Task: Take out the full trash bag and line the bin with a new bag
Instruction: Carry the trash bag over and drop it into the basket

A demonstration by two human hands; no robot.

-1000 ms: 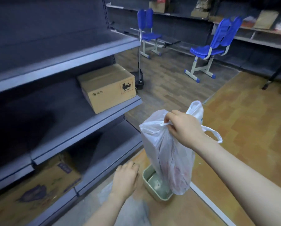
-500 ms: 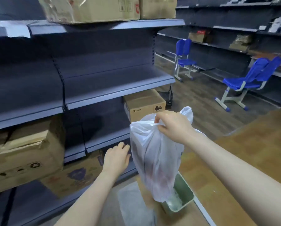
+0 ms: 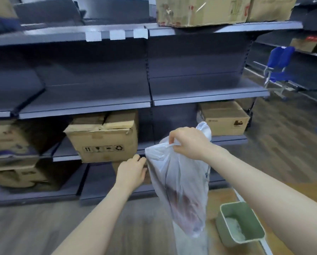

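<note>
— Fingers of the right hand (image 3: 188,142) are curling tight round the gathered handles of the full trash bag (image 3: 181,190), which is hanging in the air at lower centre of the frame, clear of the floor. Is that grip looking safe?

— It is holding, but the film is stretching thin under the dark red load sitting in the bottom of the bag. If the person is swinging it while turning, a handle could be tearing or slipping through the fingers, and the rubbish would be spilling over the wooden floor.

— And the left hand (image 3: 132,172)?

— Its fingers are loosely bent and lying together, reaching toward the bag's left edge in the middle of the frame; whether the tips are touching the plastic is impossible to tell. They are gripping nothing plainly. If that hand is pulling sideways on the film, it could be splitting the side.

— Where is the bin (image 3: 240,221) standing?

— At lower right, green, on the floor just beside the hanging bag, with something pale lying inside it. That could be leftover litter or a liner; the blur is hiding which. The bag could be knocking the bin over as it is being carried past, and the cardboard box (image 3: 106,137) on the shelf (image 3: 209,94) at centre left is sitting near enough to be snagging the plastic.
</note>
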